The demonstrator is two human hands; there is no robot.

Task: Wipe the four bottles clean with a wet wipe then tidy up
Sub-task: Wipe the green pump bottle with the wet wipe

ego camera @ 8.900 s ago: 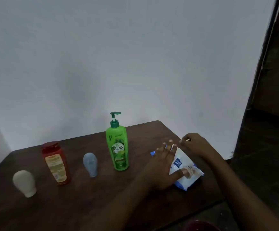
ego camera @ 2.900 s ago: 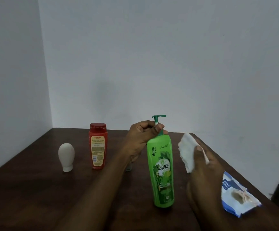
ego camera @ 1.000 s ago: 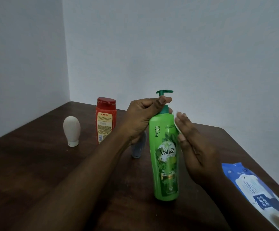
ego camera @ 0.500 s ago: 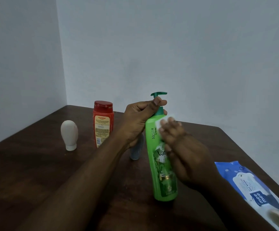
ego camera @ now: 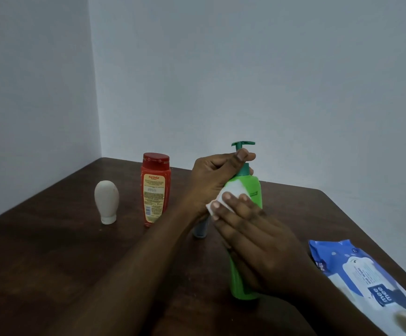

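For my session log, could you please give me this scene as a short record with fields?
Left hand: grips the neck of the tall green plastic pump bottle, which stands on the table
Right hand: flat fingers press a white wet wipe against the bottle's upper front
Other bottles: red flat-sided plastic bottle; white egg-shaped bottle standing on its cap; small grey bottle, mostly hidden behind the left forearm
Wipes pack: blue-and-white soft pack, lying at the right
Surface: dark wooden table
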